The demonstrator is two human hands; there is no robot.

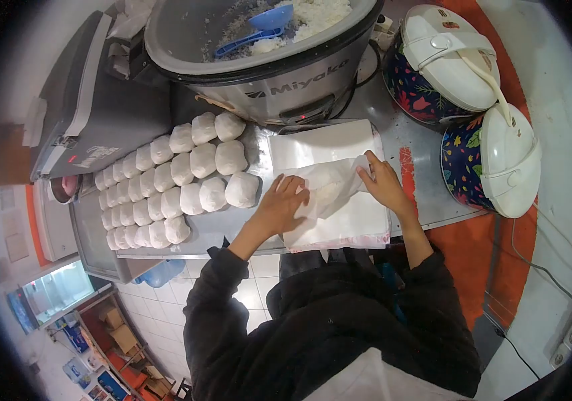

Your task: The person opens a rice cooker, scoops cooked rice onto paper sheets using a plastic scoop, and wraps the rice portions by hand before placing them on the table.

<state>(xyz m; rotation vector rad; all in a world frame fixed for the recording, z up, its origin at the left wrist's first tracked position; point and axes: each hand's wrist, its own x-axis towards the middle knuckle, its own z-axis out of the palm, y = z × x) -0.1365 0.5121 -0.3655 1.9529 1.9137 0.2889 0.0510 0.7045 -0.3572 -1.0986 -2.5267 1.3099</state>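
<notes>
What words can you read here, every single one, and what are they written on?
"Miyako": on the big silver cooker.
White letters on the grey box: too blurred to read.
Pinkish marks along the edge of the white paper stack: I can't make out any words.
I can't read anything else.

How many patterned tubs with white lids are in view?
2. One patterned tub is to the right of the big cooker; the other tub is lower and further right in the picture. No further one shows, though the picture's dark edges could hide something.
</notes>
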